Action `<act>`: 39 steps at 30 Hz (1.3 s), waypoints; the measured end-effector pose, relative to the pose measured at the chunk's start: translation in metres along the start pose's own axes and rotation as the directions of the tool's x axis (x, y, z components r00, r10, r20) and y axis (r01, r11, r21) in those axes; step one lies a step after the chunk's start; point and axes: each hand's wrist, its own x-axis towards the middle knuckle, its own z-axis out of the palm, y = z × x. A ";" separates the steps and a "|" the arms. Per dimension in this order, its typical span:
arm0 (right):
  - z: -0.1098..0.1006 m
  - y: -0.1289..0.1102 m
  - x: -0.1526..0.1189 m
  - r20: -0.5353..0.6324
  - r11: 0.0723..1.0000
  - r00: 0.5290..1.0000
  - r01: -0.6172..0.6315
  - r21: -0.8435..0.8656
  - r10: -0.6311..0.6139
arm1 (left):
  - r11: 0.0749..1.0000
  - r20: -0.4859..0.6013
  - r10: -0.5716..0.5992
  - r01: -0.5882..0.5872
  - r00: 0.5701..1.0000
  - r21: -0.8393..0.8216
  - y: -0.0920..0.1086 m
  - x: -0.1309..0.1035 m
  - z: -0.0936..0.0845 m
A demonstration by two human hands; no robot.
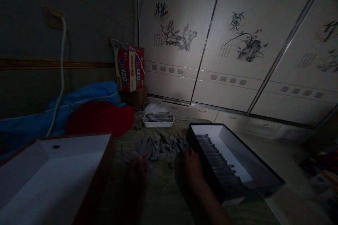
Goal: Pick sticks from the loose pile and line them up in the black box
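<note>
Thin pen-like sticks [155, 146], clear and dark-tipped, lie in a loose pile on the table. At the pile's near left edge, my left hand [137, 170] has its fingers curled together; what they hold is lost in the dim light. My right hand [192, 163] is at the pile's right edge, fingers bent and drawn together. Dark thin sticks show at its fingertips, but I cannot make out which are gripped. Beside it, a dark open box [237, 147] has a row of similar sticks [216, 158] laid side by side along its left half.
An open box with a white inside [71, 175] stands at the left. Behind the pile is a white tray [158, 124] filled with sticks. A red round item [100, 117], blue cloth [84, 95], red carton [130, 68] and white cable [62, 63] lie beyond. Sliding wardrobe doors [179, 56] stand behind.
</note>
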 end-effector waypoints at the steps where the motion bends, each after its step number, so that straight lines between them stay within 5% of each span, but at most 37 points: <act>1: 0.002 0.000 0.004 0.006 1.000 1.000 -0.016 -0.015 0.016 | 1.000 0.004 0.004 -0.004 1.000 -0.005 -0.001 0.000 0.000; 12: 0.006 -0.003 -0.001 0.042 1.000 0.999 0.003 0.002 -0.003 | 0.998 0.077 -0.054 0.057 0.996 -0.035 -0.009 -0.006 0.009; 17: 0.001 -0.013 -0.023 -0.023 0.992 0.998 0.065 0.106 -0.063 | 0.983 0.287 -0.087 0.129 0.954 -0.131 -0.011 -0.010 0.020; 21: 0.002 -0.030 -0.040 -0.138 0.917 0.978 0.194 0.349 -0.154 | 0.969 0.451 -0.103 0.192 0.887 -0.157 -0.016 -0.012 0.028; 27: 0.000 -0.048 -0.059 -0.246 0.765 0.914 0.404 0.502 -0.321 | 0.964 0.422 -0.080 0.177 0.903 -0.197 -0.019 -0.005 0.026; 33: -0.005 -0.021 -0.020 -0.148 0.955 0.989 0.063 0.290 -0.020 | 0.896 0.318 -0.173 0.283 0.932 -0.343 -0.022 0.002 0.021; 39: 0.010 -0.001 0.019 -0.015 0.985 0.997 -0.076 0.153 0.079 | 0.842 0.383 -0.229 0.380 0.895 -0.384 -0.015 -0.004 0.023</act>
